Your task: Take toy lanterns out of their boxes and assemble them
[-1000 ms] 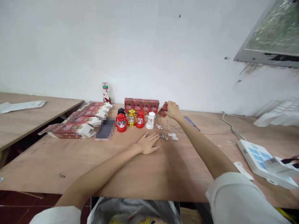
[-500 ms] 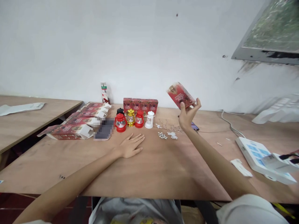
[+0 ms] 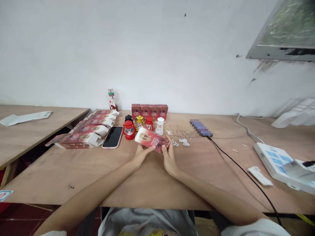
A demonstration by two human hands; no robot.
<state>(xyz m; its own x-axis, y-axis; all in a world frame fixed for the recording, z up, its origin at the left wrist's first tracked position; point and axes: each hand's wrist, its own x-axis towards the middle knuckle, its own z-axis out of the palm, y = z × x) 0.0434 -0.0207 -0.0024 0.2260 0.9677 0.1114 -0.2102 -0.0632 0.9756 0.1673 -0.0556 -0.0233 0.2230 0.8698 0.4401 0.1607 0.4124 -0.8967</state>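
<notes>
Both hands grip a red printed cardboard box (image 3: 151,139) above the middle of the table, its pale end tilted up to the left. My left hand (image 3: 140,156) pinches its lower left side, thumb on the front face. My right hand (image 3: 170,159) clasps its right end. Just behind the box stand small toy lanterns: a red lantern (image 3: 129,130), a gold lantern (image 3: 139,122), another red lantern (image 3: 149,124), a white lantern (image 3: 159,126) and a partly hidden black lantern (image 3: 128,118). Small round silvery discs (image 3: 175,143) and white plastic pieces (image 3: 184,142) lie right of my right hand.
Four-sided red boxes (image 3: 149,111) stand in a row by the wall. Opened red boxes (image 3: 80,140) lie left, beside a phone (image 3: 112,137). Thin bent wires (image 3: 183,133), a second phone (image 3: 200,127) with a black cable (image 3: 236,164), and a white power strip (image 3: 273,160) are on the right.
My right hand has brought the red box down and left from its raised position. My left hand has risen off the tabletop and taken hold of the box too.
</notes>
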